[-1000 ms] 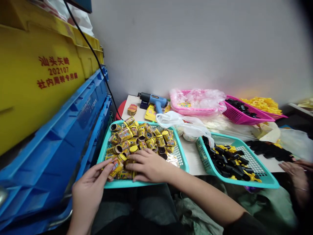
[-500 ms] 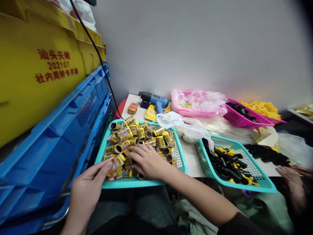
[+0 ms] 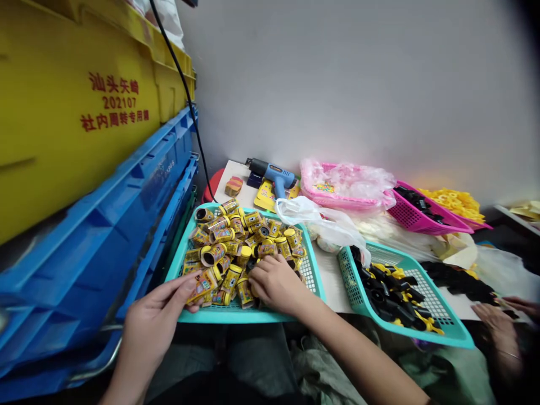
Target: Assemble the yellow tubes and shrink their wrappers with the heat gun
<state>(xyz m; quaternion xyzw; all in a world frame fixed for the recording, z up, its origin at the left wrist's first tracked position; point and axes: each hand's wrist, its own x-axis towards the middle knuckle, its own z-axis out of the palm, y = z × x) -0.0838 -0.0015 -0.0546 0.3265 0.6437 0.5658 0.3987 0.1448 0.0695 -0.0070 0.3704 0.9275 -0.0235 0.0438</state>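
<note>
My left hand (image 3: 157,318) is closed in a pinch on a small yellow labelled tube (image 3: 204,285) with a yellow rim, held over the near left corner of a turquoise basket (image 3: 253,316). The basket holds a heap of similar short tubes (image 3: 218,235); some show dark open ends, others lie on their sides with printed labels outward. Over the heap's near right part, my right hand (image 3: 279,285) reaches in with its fingers curled down among the tubes. Its fingertips are hidden, so whatever they grip does not show.
A second turquoise basket (image 3: 453,334) holds black and yellow parts. Behind are a blue heat gun (image 3: 276,175), a pink basket (image 3: 337,199) under plastic film and a magenta basket (image 3: 415,220). Stacked blue crates (image 3: 139,185) and a yellow crate (image 3: 50,146) stand left. Another person's hand (image 3: 495,323) is far right.
My right hand has moved to the right across the heap, and its fingers have curled in from a flatter spread. My left hand keeps the same tube. The camera view has shifted slightly.
</note>
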